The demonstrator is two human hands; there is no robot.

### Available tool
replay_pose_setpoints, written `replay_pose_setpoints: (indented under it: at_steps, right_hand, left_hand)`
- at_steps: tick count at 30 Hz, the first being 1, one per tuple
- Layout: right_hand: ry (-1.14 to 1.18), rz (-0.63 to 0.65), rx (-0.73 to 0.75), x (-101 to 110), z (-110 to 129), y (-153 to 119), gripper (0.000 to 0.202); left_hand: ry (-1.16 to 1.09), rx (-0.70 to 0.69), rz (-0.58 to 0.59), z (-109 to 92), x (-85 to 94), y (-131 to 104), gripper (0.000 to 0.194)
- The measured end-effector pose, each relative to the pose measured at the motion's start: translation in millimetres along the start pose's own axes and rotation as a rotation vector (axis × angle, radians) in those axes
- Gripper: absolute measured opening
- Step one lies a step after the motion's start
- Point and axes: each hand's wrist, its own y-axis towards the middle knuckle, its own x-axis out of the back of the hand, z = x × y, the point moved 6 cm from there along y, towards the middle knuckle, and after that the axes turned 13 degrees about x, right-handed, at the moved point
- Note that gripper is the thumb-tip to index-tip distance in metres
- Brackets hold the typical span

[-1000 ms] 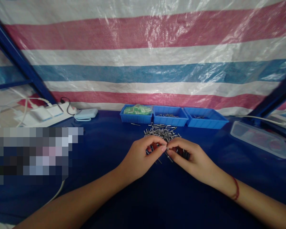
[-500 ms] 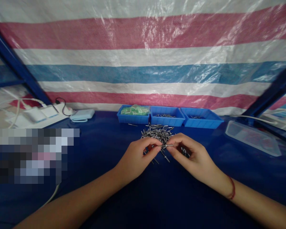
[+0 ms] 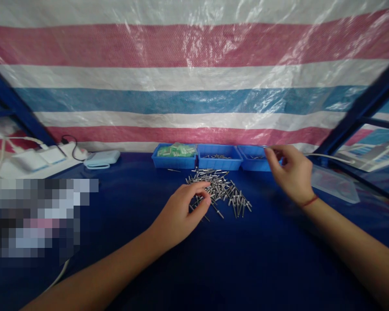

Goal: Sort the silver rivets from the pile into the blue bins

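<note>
A loose pile of silvery blind rivets (image 3: pixel 218 183) lies on the blue table. My left hand (image 3: pixel 180 211) rests at the pile's near left side, thumb and forefinger apart with nothing visible between them. Pinched closed, my right hand (image 3: pixel 291 172) is raised at the right blue bin (image 3: pixel 256 164). A thin metal end, seemingly a blind rivet (image 3: pixel 265 147), sticks out at its fingertips. Some rivets show inside that bin; the hand covers its right part. More rivets lie in the middle blue bin (image 3: pixel 219 163).
The left blue bin (image 3: pixel 174 162) contains green-and-white packets (image 3: pixel 176 150). A clear plastic lid or tray (image 3: pixel 335 183) lies at right. At the left are a light-blue case (image 3: pixel 102 160), a white power strip (image 3: pixel 52 157) with plugs, and a pixelated area. Striped sheeting (image 3: pixel 188 77) hangs behind.
My right hand has moved from beside my left hand, up and right to the right bin, carrying the rivet. My left hand has let go of it and stayed by the pile.
</note>
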Motion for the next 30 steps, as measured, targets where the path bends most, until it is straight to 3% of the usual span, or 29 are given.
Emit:
replay_pose_setpoints:
  at_steps: [4,7,13,20,30]
  right_hand:
    - [-0.138,0.084,-0.06,-8.8,-43.2,-1.1,0.024]
    - [-0.14,0.098,-0.08,-12.2,-41.7,-4.7,0.027]
    - [0.139,0.215,-0.071,-32.1,6.5,-17.0,0.026]
    - [0.456,0.367,0.133,-41.2,79.8,-33.2,0.019]
    - [0.579,0.357,0.309,-25.1,104.6,-30.2,0.014]
  left_hand:
    - [0.099,-0.042,0.019,-1.3,0.9,-0.7,0.03]
    - [0.25,-0.123,0.075,-3.2,3.9,-1.0,0.038]
    - [0.474,-0.235,0.213,3.0,12.8,1.4,0.02]
    - [0.483,-0.233,0.276,9.9,5.5,1.5,0.014]
    - [0.477,-0.204,0.27,6.0,-3.7,-0.1,0.012]
